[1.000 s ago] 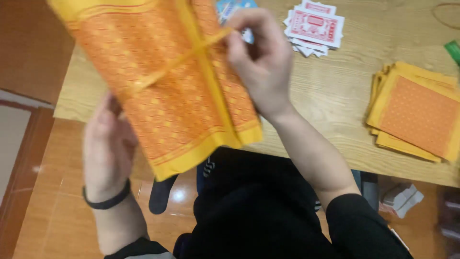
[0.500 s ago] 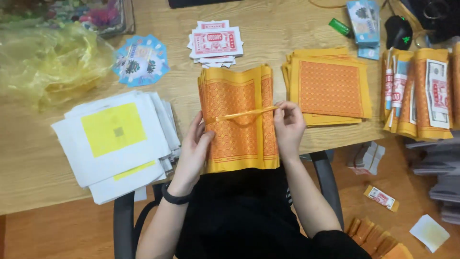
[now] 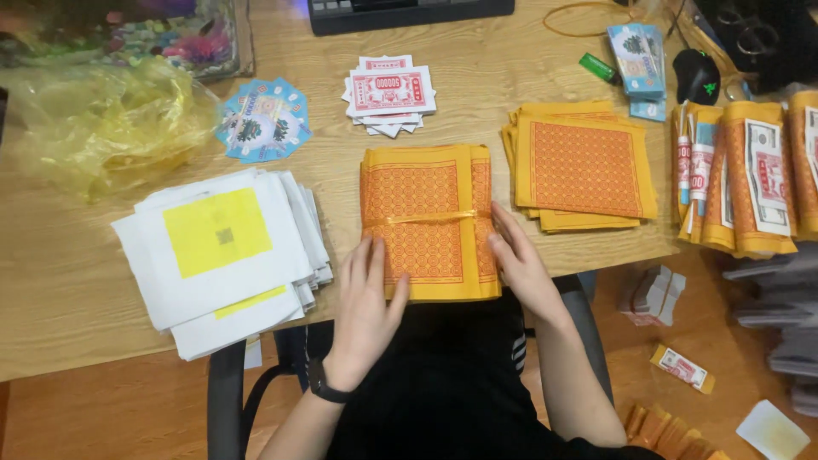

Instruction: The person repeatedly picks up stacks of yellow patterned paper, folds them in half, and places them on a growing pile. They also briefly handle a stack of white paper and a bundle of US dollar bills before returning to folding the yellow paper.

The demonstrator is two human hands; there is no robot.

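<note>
Both hands, the left hand point(image 3: 368, 294) and the right hand point(image 3: 520, 260), lie flat with fingers apart on the orange paper bundle point(image 3: 426, 221).

Orange lattice-patterned paper bundle point(image 3: 429, 223), yellow-bordered, yellow-banded; white sheets point(image 3: 223, 255) with yellow squares; red-and-white notes point(image 3: 389, 92); pale wood-grain desk point(image 3: 68, 281).

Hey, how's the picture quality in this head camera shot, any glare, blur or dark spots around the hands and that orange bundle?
Head view: even, soft indoor light; the orange paper bundle and both hands, left and right, look sharp, with only faint shadows. Head view: the yellow plastic bag shows mild sheen, and the top corners fall darker. Head view: slight wide-angle bending at the desk edges.
</note>
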